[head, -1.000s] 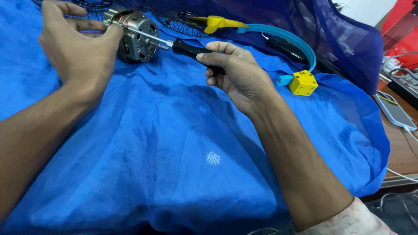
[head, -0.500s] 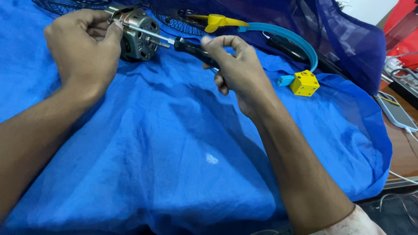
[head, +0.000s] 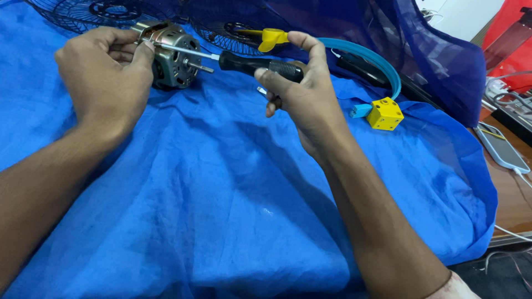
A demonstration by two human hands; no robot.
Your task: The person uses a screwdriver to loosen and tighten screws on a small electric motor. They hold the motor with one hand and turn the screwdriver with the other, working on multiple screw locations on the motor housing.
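Observation:
A small metal fan motor (head: 176, 54) with a short shaft lies at the far left of the blue cloth (head: 221, 210). My left hand (head: 102, 77) grips its left side, thumb and forefinger pinching near the screwdriver's tip. My right hand (head: 302, 94) holds a black-handled screwdriver (head: 252, 63). Its metal shank reaches left onto the top of the motor.
Black wire fan grilles (head: 111, 14) lie at the far edge. A yellow plastic nut (head: 272, 37), a blue curved band (head: 371, 61) and a yellow cube-shaped block (head: 385, 113) sit right of the hands. A phone (head: 501, 147) with a white cable rests on the wooden table at right.
My right hand has shifted its grip and rolled the screwdriver handle between the fingers. The left hand has stayed on the motor. The view has moved slightly.

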